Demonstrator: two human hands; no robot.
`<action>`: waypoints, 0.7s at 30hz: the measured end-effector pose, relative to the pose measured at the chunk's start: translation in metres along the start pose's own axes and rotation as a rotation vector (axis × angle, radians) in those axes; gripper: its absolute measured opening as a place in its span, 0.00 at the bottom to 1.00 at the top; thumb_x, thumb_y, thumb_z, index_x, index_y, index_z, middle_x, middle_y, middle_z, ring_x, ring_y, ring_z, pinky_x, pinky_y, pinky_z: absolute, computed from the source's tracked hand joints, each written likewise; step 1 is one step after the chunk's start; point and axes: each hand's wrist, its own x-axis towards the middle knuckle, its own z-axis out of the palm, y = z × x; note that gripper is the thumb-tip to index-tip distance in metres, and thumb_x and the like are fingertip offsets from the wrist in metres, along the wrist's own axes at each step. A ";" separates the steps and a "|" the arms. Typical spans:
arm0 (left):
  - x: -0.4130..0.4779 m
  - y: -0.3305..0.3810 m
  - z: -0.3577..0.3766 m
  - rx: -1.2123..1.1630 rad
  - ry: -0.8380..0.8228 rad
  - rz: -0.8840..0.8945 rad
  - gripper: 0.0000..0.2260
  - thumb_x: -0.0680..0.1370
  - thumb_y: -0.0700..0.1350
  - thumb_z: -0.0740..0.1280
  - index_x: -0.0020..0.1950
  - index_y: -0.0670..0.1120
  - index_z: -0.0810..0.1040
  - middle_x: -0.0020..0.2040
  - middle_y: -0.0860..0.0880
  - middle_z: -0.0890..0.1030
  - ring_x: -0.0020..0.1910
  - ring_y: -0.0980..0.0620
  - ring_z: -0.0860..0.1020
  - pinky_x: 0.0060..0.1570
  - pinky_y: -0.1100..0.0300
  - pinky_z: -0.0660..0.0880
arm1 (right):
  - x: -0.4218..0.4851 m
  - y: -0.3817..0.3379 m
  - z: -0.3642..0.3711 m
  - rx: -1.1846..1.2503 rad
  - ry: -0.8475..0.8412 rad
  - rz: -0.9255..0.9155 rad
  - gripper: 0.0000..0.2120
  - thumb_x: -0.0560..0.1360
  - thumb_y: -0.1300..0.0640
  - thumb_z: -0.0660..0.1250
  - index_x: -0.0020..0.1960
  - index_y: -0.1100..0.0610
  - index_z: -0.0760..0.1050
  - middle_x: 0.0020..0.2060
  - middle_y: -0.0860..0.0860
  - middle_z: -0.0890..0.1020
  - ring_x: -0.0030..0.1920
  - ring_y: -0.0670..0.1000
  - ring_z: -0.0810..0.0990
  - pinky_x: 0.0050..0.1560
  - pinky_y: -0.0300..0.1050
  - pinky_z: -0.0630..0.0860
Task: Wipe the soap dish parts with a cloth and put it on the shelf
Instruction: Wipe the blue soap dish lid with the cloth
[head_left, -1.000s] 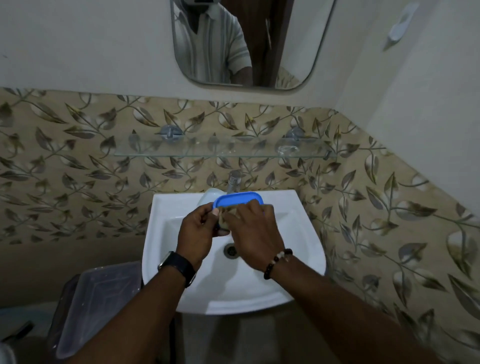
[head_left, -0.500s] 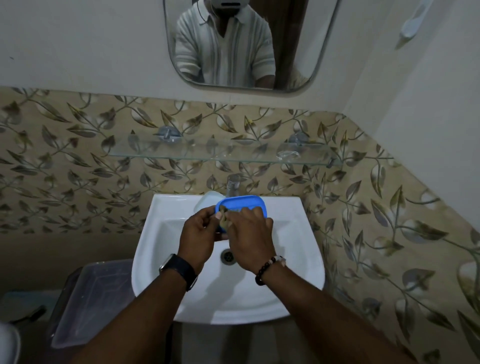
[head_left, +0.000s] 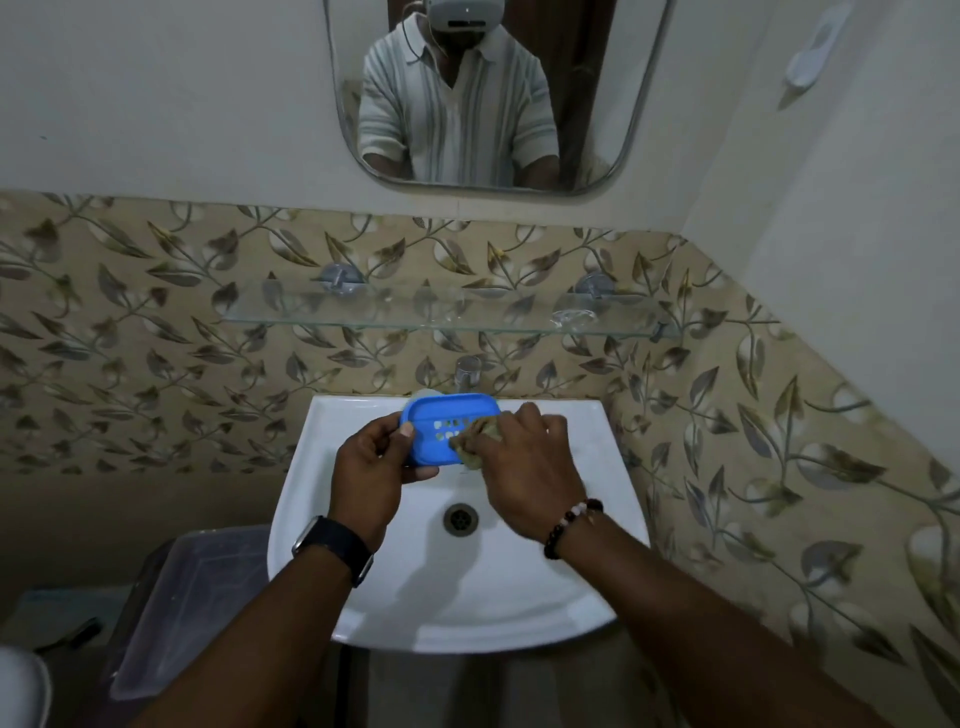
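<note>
Head view, item in hand: your left hand (head_left: 375, 467) pinches the left end of the blue soap dish part (head_left: 445, 434), thumb on the rim, fingers curled beneath; the slotted face is turned toward you.
Head view, wiping hand: your right hand (head_left: 524, 467), just right of the left, is closed around a bunched tan cloth (head_left: 475, 441) and presses it onto the right end of the part.
Head view, progress: judged as mid-wipe on one part. You have nothing on the shelf yet; wiping, any reassembly and the placing remain.
Head view, second part: a pale shape (head_left: 427, 393) shows just beyond your left hand, behind the blue part; you cannot tell whether it belongs to the dish.
Head view, destination: the glass shelf (head_left: 311, 312) sits above and beyond both hands, bare except for a small clear object (head_left: 574, 317) up and right of your right hand.
Head view, below the hands: white basin (head_left: 322, 431), with the drain (head_left: 460, 519) directly under them.
Head view, obstruction: the tap (head_left: 467, 371) stands just beyond your hands, between them and the shelf; lift clear of it.
Head view, other: mirror (head_left: 644, 78) above; clear plastic bin (head_left: 192, 608) down and left of your left wrist.
</note>
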 end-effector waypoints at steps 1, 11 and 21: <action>-0.003 -0.001 0.001 -0.002 -0.018 -0.011 0.10 0.83 0.43 0.65 0.60 0.41 0.81 0.50 0.43 0.88 0.45 0.44 0.86 0.42 0.53 0.84 | -0.002 -0.012 0.005 0.045 0.005 0.008 0.14 0.72 0.56 0.63 0.56 0.46 0.80 0.44 0.49 0.78 0.49 0.57 0.72 0.47 0.51 0.62; -0.010 -0.005 -0.016 0.031 -0.095 -0.050 0.07 0.82 0.42 0.65 0.56 0.48 0.82 0.48 0.45 0.88 0.43 0.43 0.87 0.41 0.54 0.84 | 0.003 -0.001 -0.001 -0.326 0.011 -0.072 0.19 0.72 0.59 0.59 0.61 0.50 0.78 0.46 0.54 0.79 0.49 0.59 0.76 0.53 0.57 0.70; -0.007 -0.011 -0.021 -0.040 -0.023 -0.132 0.09 0.83 0.40 0.64 0.62 0.41 0.79 0.49 0.37 0.86 0.44 0.43 0.87 0.41 0.54 0.84 | -0.010 -0.053 0.009 0.566 -0.235 0.207 0.14 0.82 0.59 0.58 0.63 0.51 0.77 0.51 0.51 0.83 0.57 0.56 0.74 0.57 0.57 0.72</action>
